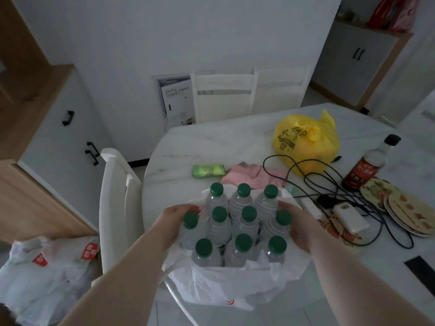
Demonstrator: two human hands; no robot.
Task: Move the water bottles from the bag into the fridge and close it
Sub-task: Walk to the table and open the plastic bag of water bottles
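Observation:
Several clear water bottles (237, 222) with green caps stand upright in three rows inside a white plastic bag (226, 285) at the near edge of a white table (211, 142). My left hand (175, 218) grips the left-hand bottle of the middle row, just below its cap. My right hand (294, 220) curls around the right side of the group, against the right-hand bottle of the middle row. The bag's rim is pushed down around the bottles. No fridge is in view.
On the table lie a yellow bag (306, 140), a dark sauce bottle (369, 163), tangled cables (329, 184), a white power bank (350, 220), plates (400, 208), a pink cloth (254, 172) and a green packet (207, 170). White chairs (117, 203) surround it. More white bags (47, 278) sit on the floor at left.

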